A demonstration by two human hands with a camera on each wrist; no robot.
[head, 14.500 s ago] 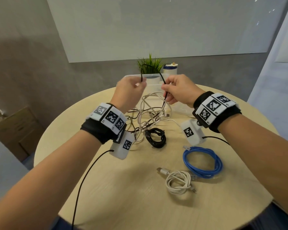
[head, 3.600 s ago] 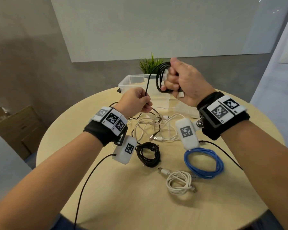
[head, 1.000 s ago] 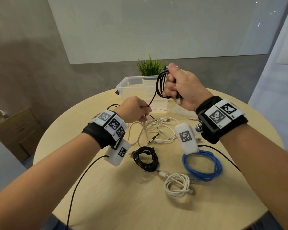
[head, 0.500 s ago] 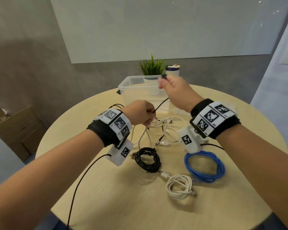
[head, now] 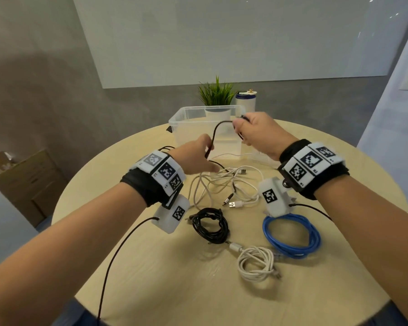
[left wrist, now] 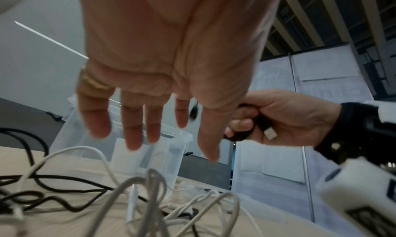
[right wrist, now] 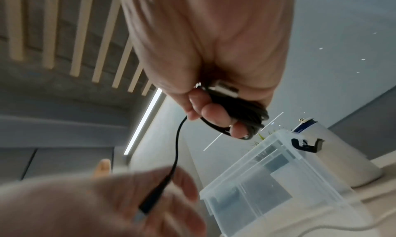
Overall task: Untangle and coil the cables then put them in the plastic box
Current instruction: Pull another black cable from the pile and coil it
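Above table (head: 151,278) | right hand (head: 259,135) fingers clutch coiled black cable (right wrist: 242,110) | left hand (head: 193,158) fingers spread

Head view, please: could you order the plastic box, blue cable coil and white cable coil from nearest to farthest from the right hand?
From the right hand:
1. Plastic box, just behind it.
2. Blue cable coil, toward the person.
3. White cable coil, nearest the table's front edge.

An office meeting room: wall whiteboard (head: 245,36), round table (head: 174,278), potted plant (head: 216,95).
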